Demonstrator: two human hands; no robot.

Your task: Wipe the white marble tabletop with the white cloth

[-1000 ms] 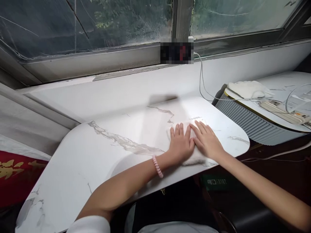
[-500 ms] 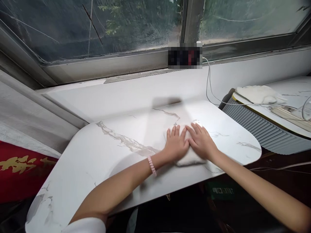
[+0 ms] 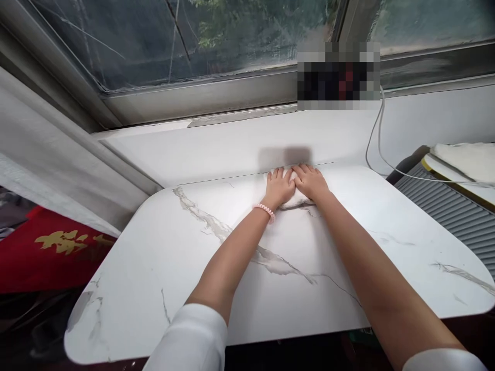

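Both of my hands press flat on a white cloth (image 3: 293, 196) at the far edge of a white marble-patterned table (image 3: 154, 268). My left hand (image 3: 279, 186), with a pink bead bracelet on its wrist, lies on the cloth's left part. My right hand (image 3: 309, 180) lies beside it on the right, fingers touching the left hand's. The cloth is almost wholly covered by my hands; only slivers show between and below them. The hands sit right against the white window ledge (image 3: 216, 144).
A window (image 3: 193, 36) runs along the back. A white cable (image 3: 377, 149) hangs down at the right toward a grey ribbed cabinet (image 3: 452, 216) with another white cloth (image 3: 467, 157) on top. A red fabric with gold marks (image 3: 58, 252) lies at the left, below the table.
My hands have pushed the cloth away from me, from the table's near right part to its far edge by the ledge. The view has shifted forward and right.
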